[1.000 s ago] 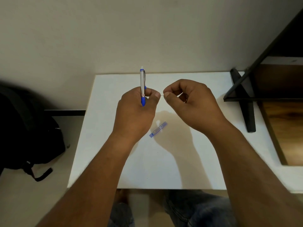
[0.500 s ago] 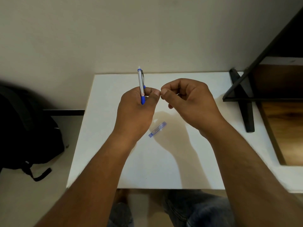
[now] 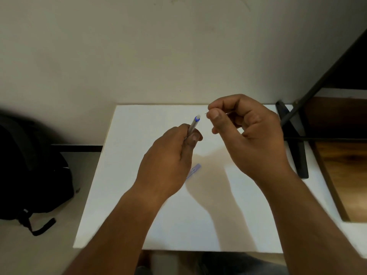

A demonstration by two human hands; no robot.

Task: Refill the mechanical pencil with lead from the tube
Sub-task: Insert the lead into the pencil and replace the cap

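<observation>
Above the white table point(image 3: 123, 175), two hands — the left hand point(image 3: 166, 163) gripping one mechanical pencil point(image 3: 194, 125), the right hand point(image 3: 248, 133) pinching one thin lead point(image 3: 205, 113) just beside its tip. One lead tube point(image 3: 195, 170) lies on the table.

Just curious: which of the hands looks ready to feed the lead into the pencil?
Right hand: it pinches the thin lead beside the pencil top, which the left hand grips.

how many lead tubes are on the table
1. The lead tube lies on the white table, partly hidden behind the left hand. Nothing else like it shows.
</observation>
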